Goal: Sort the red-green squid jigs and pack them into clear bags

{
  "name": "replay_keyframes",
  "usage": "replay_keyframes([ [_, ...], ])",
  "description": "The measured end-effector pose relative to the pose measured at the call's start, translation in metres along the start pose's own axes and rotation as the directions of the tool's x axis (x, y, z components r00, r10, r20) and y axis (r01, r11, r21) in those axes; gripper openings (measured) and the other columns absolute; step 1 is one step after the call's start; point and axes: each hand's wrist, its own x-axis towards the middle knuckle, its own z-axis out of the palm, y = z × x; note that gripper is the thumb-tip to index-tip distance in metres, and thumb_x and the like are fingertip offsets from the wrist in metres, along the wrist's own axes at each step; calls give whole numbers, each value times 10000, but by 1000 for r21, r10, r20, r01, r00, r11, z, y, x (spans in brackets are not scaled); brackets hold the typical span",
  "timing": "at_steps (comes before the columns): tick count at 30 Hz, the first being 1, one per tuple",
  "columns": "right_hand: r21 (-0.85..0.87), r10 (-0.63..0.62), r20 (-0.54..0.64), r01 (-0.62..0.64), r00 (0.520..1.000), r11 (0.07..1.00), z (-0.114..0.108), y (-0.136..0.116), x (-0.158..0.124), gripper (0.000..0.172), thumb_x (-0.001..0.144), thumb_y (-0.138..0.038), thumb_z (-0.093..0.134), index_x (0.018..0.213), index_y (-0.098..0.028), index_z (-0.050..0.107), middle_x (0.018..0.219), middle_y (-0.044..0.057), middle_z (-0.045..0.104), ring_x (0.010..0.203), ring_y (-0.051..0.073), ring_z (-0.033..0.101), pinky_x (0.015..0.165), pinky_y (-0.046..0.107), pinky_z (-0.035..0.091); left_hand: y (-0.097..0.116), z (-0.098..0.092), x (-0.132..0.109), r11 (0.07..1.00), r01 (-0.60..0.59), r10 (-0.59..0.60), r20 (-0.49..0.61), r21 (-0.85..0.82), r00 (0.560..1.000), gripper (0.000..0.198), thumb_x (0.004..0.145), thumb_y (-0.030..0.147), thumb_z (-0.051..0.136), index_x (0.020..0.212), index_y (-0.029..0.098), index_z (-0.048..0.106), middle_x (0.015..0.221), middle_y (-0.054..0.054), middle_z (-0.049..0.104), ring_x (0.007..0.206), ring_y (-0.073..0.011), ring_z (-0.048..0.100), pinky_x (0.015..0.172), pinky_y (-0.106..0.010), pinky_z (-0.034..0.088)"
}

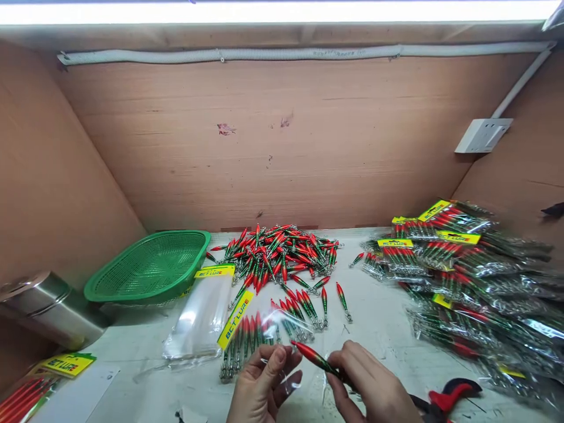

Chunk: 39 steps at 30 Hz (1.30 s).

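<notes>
My right hand grips a red and green fishing lure by its darker end, with the red tip pointing left. My left hand pinches the edge of a clear plastic bag just left of that tip. The bag has a yellow header and lies tilted on the table, with several lures side by side inside it. Just beyond the bag is a short row of loose lures. Farther back lies a large heap of the same lures. My fingers cover the held lure's hook end.
Flat bags lie left of the hands, near a green plastic basket and a metal canister. Filled lure packs pile up on the right. Red-handled pliers rest beside my right hand. Wooden walls enclose the table.
</notes>
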Motion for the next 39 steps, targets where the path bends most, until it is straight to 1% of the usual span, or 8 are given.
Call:
replay_keyframes([
  [3,10,-40,-25,40,999,999,10,-3,7,161,941,-167,407,920,-191,565,736,40,548,669,159,562,586,233,466,-3,3,-3,996,43,-46,29,78,999,442,325,287,943,620,149,644,662,-24,732,633,-181,707,556,-229,537],
  [7,-2,-20,-9,20,1000,1000,17,-11,8,186,950,-194,425,978,-195,609,736,35,510,658,155,546,557,229,464,-6,3,-5,994,42,-50,75,97,996,579,321,322,944,819,168,692,817,-50,757,612,-186,701,536,-266,552],
  [13,294,108,7,-105,994,950,11,-18,8,304,922,-283,502,1219,-216,507,962,67,528,628,116,548,568,220,515,-1,4,-7,997,79,-79,4,10,997,473,427,253,928,823,169,683,798,-45,761,655,-171,704,516,-210,532],
  [19,362,196,-34,-171,980,917,4,-13,6,180,900,-132,489,1034,-229,560,823,24,546,622,113,572,539,188,493,1,6,-8,996,84,-84,-9,29,996,513,404,238,933,852,166,691,863,-55,767,660,-195,715,502,-235,563],
  [24,319,122,-35,-105,992,942,0,-9,6,278,882,-208,582,1156,-243,570,894,50,600,738,146,604,601,208,516,-5,4,-8,993,113,-114,6,36,994,528,364,276,943,820,170,698,798,-44,762,649,-199,719,507,-222,561],
  [29,376,166,59,-176,984,910,-7,-2,9,88,866,-126,565,898,-206,583,766,12,575,600,108,561,557,203,491,-6,3,-9,992,117,-118,24,37,993,519,388,246,938,839,167,695,817,-37,760,651,-196,718,511,-233,561],
  [35,375,87,103,-119,991,919,-5,1,10,146,844,-89,559,931,-198,600,813,38,617,686,134,612,597,208,525,-5,-3,-8,976,212,-217,178,45,960,546,574,445,846,1018,165,696,978,-119,750,742,-268,730,625,-340,589],
  [39,375,106,53,-118,993,919,-4,0,9,185,842,-74,559,967,-201,607,858,52,637,780,156,644,656,222,545,-6,-4,-8,978,202,-208,200,50,957,518,616,399,834,1053,161,693,1015,-122,745,773,-270,727,657,-353,589],
])
